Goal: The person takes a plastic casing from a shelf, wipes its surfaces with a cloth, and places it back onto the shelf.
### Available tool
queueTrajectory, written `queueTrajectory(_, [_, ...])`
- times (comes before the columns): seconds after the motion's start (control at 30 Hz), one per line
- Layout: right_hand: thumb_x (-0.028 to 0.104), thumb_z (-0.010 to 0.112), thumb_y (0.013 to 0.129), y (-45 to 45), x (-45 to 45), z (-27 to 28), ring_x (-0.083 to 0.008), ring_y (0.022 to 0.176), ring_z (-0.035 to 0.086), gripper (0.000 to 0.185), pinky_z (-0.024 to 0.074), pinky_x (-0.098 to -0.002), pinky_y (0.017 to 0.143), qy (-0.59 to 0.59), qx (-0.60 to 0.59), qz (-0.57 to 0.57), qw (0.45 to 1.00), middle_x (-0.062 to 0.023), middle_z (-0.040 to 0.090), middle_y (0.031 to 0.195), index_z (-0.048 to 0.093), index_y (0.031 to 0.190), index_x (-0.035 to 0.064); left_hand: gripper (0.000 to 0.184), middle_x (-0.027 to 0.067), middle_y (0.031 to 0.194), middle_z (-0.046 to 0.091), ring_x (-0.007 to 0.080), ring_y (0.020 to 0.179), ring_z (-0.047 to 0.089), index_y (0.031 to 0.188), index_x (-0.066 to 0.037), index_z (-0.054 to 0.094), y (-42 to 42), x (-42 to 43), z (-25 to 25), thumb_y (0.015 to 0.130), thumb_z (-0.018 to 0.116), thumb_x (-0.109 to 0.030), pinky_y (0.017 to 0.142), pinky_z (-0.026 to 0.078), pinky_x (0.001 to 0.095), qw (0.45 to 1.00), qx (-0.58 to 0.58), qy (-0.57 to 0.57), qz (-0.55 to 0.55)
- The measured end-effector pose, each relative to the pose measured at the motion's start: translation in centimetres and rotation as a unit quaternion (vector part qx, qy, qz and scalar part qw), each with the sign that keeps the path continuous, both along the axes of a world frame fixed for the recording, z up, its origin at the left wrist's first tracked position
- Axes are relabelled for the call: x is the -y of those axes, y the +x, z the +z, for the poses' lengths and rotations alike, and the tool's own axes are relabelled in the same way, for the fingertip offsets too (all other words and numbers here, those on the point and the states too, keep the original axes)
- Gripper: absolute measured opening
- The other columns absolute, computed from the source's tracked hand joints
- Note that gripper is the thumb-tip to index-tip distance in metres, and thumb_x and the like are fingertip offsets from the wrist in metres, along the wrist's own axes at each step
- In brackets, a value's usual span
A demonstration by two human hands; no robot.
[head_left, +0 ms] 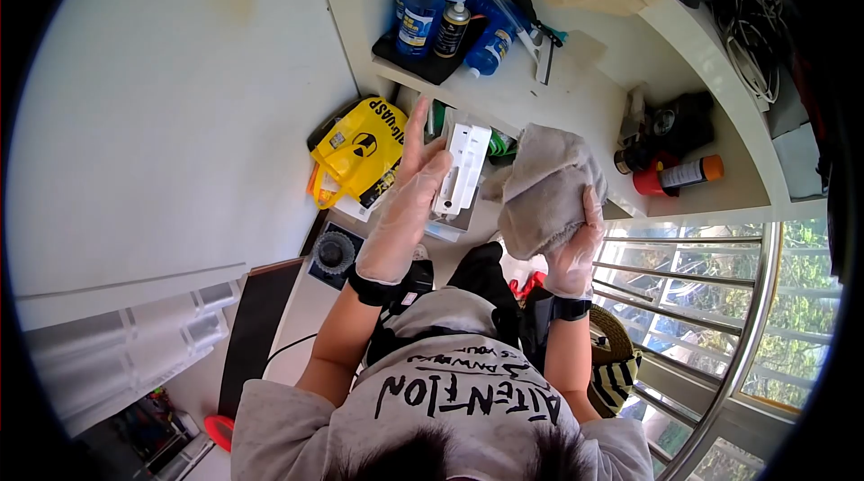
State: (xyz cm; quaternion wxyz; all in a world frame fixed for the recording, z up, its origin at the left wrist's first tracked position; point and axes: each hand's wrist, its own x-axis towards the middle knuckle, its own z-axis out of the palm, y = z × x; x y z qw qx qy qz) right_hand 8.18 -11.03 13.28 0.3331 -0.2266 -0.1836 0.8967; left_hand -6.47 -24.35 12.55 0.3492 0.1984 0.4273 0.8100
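My left hand (403, 202), in a clear thin glove, grips a white oblong plastic piece (463, 170) with small holes and slots along its face. Its thumb lies against the near side and one finger points up; the other fingers are partly hidden. On the right, my right hand (573, 250), gloved the same way, holds a bunched grey cloth (551, 188). Thumb and fingers are closed on the cloth's lower right part. A small gap separates the cloth from the white piece.
Blue bottles (418, 20) and a dark spray can (452, 31) stand on a black mat on the shelf (576, 89). A squeegee (544, 58) lies beside them. A yellow bag (364, 152) is at left; an orange-capped can (693, 172) lies right. A barred window (684, 283) is lower right.
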Motion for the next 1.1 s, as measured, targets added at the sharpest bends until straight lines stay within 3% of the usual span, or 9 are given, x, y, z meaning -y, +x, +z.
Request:
queueTrajectory(0.4, [0.04,0.045,0.083,-2.9,2.1,4.0,-0.0221,0.109,0.045,0.052,0.0337,-0.0347,0.093,0.315,0.112,0.068,0.94,-0.0141,0.05,0.112,0.045,0.115,-0.0015,0.03,0.0055,0.087,0.056,0.0072,0.08,0.05,0.096,0.001,0.05,2.8,-0.1,-0.4,0.072,0.065,-0.008,0.071,0.041,0.0202,0.995,0.032,-0.083,0.044])
queueTrajectory(0.5, [0.044,0.04,0.083,-3.9,1.2,3.0,-0.029,0.117,0.038,0.046,0.0095,-0.0464,0.101,0.737,0.062,0.167,0.652,-0.0121,0.05,0.114,0.055,0.105,0.0061,0.034,0.0046,0.09,0.057,0.0074,0.081,0.051,0.098,0.002,0.053,2.5,0.3,-0.7,0.069,0.068,-0.008,0.073,0.041,0.0209,0.993,-0.099,-0.06,0.027])
queueTrajectory(0.63, [0.036,0.039,0.087,-5.0,0.6,4.0,-0.0277,0.115,0.04,0.037,0.0166,-0.0428,0.1,0.808,0.102,0.115,0.569,-0.011,0.051,0.113,0.054,0.103,0.0059,0.032,0.0044,0.091,0.058,0.0068,0.078,0.052,0.097,0.002,0.053,3.1,1.4,0.8,0.071,0.067,-0.012,0.07,0.042,0.0202,0.999,-0.044,0.0,-0.005])
queueTrajectory(0.67, [0.036,0.039,0.087,-5.0,1.0,4.1,-0.0277,0.115,0.04,0.037,0.0166,-0.0428,0.1,0.808,0.102,0.117,0.569,-0.011,0.051,0.113,0.054,0.103,0.0059,0.032,0.0044,0.091,0.058,0.0068,0.078,0.052,0.097,0.002,0.053,3.2,1.5,0.6,0.071,0.067,-0.012,0.07,0.042,0.0202,0.999,-0.043,0.0,-0.004])
queueTrajectory(0.73, [0.027,0.041,0.087,-5.3,2.0,4.3,-0.0227,0.104,0.047,0.031,0.0293,-0.0316,0.092,0.55,0.131,0.14,0.813,-0.0098,0.053,0.107,0.053,0.103,0.0029,0.032,0.004,0.089,0.058,0.0073,0.076,0.053,0.097,0.001,0.054,3.3,1.5,0.4,0.073,0.066,-0.015,0.068,0.043,0.0192,0.993,0.079,0.084,-0.005])
queueTrajectory(0.87, [0.023,0.045,0.087,-6.4,-0.2,2.2,-0.013,0.085,0.048,0.03,0.0378,-0.0242,0.077,0.46,0.288,0.076,0.837,-0.0082,0.053,0.095,0.051,0.104,-0.0013,0.039,0.003,0.089,0.058,0.0081,0.078,0.055,0.103,-0.001,0.051,3.5,2.2,2.6,0.082,0.054,-0.034,0.069,0.045,0.0203,0.991,-0.099,-0.048,0.072])
queueTrajectory(0.93, [0.025,0.045,0.087,-6.2,-2.5,-0.3,-0.0165,0.087,0.051,0.033,0.0399,-0.0262,0.078,0.489,0.24,0.023,0.838,-0.0078,0.053,0.102,0.05,0.107,0.0002,0.048,0.0039,0.097,0.056,0.0094,0.085,0.055,0.111,-0.003,0.046,2.9,2.1,2.2,0.084,0.045,-0.043,0.073,0.045,0.0223,0.999,-0.005,0.02,0.028])
queueTrajectory(1.0, [0.025,0.047,0.085,-6.5,-1.7,2.9,-0.0174,0.091,0.052,0.032,0.0417,-0.0276,0.079,0.255,0.217,0.026,0.942,-0.007,0.053,0.104,0.049,0.108,0.0024,0.056,0.0097,0.109,0.052,0.019,0.096,0.054,0.117,-0.001,0.04,2.8,1.3,0.4,0.085,0.039,-0.047,0.081,0.045,0.032,0.968,0.204,0.137,0.056])
queueTrajectory(1.1, [0.022,0.048,0.085,-5.9,-2.4,3.2,-0.0186,0.093,0.054,0.03,0.0448,-0.0296,0.08,0.152,0.102,0.004,0.983,-0.0084,0.055,0.102,0.05,0.107,0.0019,0.061,0.0096,0.109,0.052,0.0181,0.098,0.053,0.118,-0.001,0.04,2.0,1.7,-0.2,0.084,0.037,-0.051,0.083,0.045,0.0317,0.981,0.133,0.119,0.074])
